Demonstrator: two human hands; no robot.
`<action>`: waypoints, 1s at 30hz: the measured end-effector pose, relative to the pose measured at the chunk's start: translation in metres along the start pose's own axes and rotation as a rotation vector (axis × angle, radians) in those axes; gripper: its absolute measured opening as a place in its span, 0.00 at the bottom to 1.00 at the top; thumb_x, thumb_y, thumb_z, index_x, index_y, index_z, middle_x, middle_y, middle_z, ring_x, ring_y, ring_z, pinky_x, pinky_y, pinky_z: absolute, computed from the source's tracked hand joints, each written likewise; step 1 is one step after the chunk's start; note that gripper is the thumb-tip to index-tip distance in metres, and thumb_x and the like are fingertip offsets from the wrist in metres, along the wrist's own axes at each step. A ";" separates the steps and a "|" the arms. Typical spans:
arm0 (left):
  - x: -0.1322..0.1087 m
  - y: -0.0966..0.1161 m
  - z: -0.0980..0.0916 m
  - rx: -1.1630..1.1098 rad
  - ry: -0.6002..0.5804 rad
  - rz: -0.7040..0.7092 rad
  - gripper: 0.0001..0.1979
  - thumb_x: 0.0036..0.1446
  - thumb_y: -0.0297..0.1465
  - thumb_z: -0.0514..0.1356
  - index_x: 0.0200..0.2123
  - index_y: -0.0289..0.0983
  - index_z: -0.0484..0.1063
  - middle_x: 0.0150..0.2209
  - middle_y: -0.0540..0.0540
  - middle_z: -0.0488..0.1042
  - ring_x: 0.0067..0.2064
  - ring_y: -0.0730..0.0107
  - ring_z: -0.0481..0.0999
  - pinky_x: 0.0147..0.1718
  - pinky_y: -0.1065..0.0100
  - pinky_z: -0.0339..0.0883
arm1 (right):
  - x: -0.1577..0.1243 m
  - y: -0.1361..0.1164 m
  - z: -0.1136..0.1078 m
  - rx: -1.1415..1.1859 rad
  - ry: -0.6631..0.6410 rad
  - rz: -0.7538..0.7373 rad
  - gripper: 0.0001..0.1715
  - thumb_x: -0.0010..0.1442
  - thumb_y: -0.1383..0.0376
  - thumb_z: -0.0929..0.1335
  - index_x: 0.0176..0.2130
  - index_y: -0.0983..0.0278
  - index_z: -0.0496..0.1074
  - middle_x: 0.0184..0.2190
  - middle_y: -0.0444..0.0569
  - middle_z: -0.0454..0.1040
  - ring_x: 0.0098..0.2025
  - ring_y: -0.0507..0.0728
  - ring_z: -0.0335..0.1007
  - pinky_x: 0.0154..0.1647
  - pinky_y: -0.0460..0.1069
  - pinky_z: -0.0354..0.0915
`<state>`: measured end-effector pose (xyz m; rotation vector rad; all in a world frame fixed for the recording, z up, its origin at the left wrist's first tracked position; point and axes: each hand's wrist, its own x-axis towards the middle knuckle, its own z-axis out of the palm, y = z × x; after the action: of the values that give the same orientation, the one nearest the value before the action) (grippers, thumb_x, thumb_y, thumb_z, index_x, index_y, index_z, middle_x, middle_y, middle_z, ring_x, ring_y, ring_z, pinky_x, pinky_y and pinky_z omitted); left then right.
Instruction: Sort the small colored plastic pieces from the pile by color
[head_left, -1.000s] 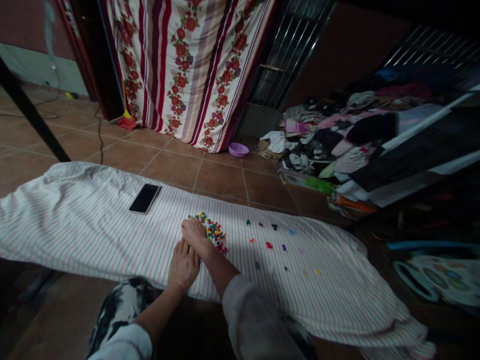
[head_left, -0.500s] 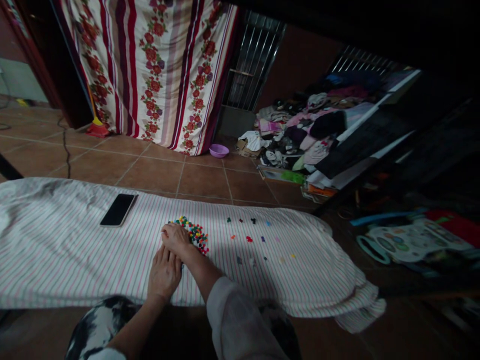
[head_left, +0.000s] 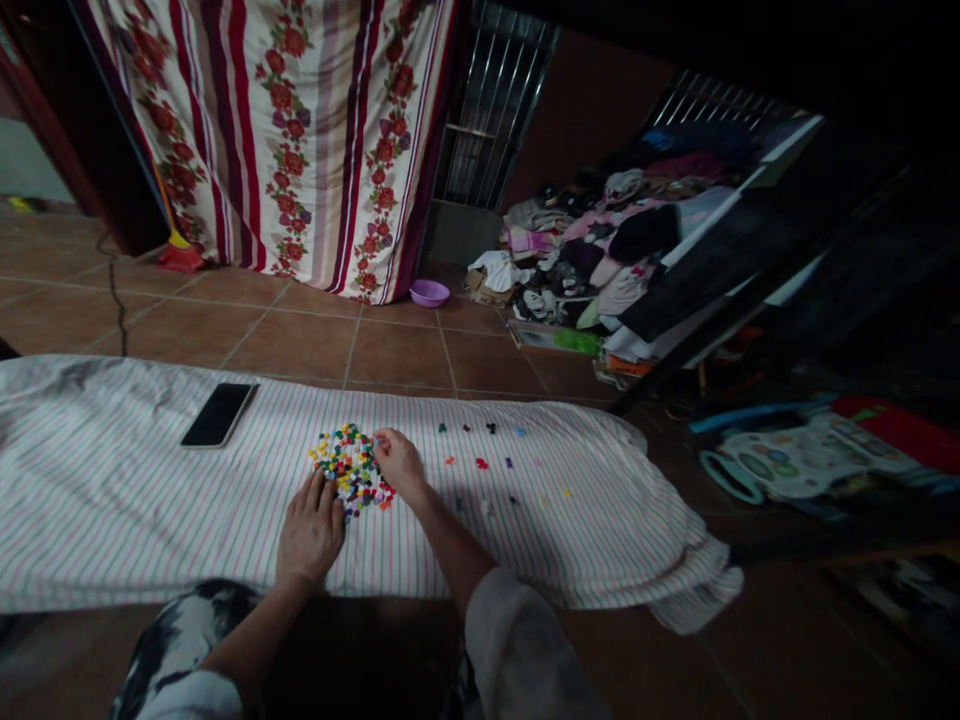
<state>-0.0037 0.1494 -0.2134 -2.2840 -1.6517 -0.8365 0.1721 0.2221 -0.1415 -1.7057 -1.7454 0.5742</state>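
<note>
Now, a pile of coloured beads [head_left: 349, 470] is found midway between the near and far edges of the striped cloth [head_left: 112, 500]; the left hand [head_left: 309, 535] is laid flat and released, fingertips at the pile's near side; the right hand [head_left: 399, 463] is curled against its right side, and whether a bead is pinched cannot be told; loose beads [head_left: 480, 463] are scattered further right; a phone [head_left: 218, 414] is laid by the far edge.

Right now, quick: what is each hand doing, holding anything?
Left hand: open, flat on the striped cloth, fingertips at the bead pile.
Right hand: curled at the pile's right edge; a grip cannot be told.
</note>
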 end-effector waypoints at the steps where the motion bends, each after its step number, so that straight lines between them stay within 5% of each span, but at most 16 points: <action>1: 0.000 0.000 0.000 0.003 -0.005 0.003 0.20 0.65 0.33 0.45 0.50 0.29 0.70 0.56 0.29 0.69 0.62 0.49 0.64 0.55 0.51 0.64 | -0.001 0.007 -0.004 0.009 0.020 0.001 0.17 0.56 0.74 0.65 0.44 0.60 0.74 0.40 0.46 0.78 0.39 0.52 0.73 0.45 0.46 0.67; 11: -0.001 -0.001 0.000 -0.015 -0.033 0.006 0.20 0.64 0.33 0.44 0.50 0.31 0.69 0.54 0.31 0.71 0.61 0.49 0.64 0.55 0.49 0.63 | -0.013 0.073 -0.045 0.039 0.209 0.011 0.15 0.56 0.71 0.64 0.42 0.61 0.76 0.39 0.46 0.76 0.37 0.51 0.72 0.44 0.46 0.67; 18: -0.001 -0.003 0.001 -0.005 -0.025 0.012 0.21 0.65 0.34 0.45 0.50 0.30 0.70 0.56 0.30 0.69 0.62 0.49 0.64 0.55 0.50 0.64 | -0.018 0.127 -0.097 -0.110 0.370 0.166 0.16 0.55 0.70 0.63 0.40 0.62 0.77 0.36 0.47 0.74 0.36 0.52 0.71 0.41 0.46 0.67; 30: -0.002 -0.005 0.001 0.052 0.000 0.055 0.20 0.65 0.34 0.46 0.50 0.28 0.70 0.56 0.30 0.69 0.61 0.49 0.64 0.55 0.52 0.64 | -0.019 0.186 -0.184 -0.451 0.311 0.550 0.21 0.60 0.68 0.62 0.49 0.62 0.76 0.43 0.52 0.76 0.42 0.56 0.72 0.41 0.46 0.63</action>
<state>-0.0082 0.1500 -0.2164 -2.2830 -1.5841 -0.7728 0.4334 0.1951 -0.1418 -2.4681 -1.2361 0.1172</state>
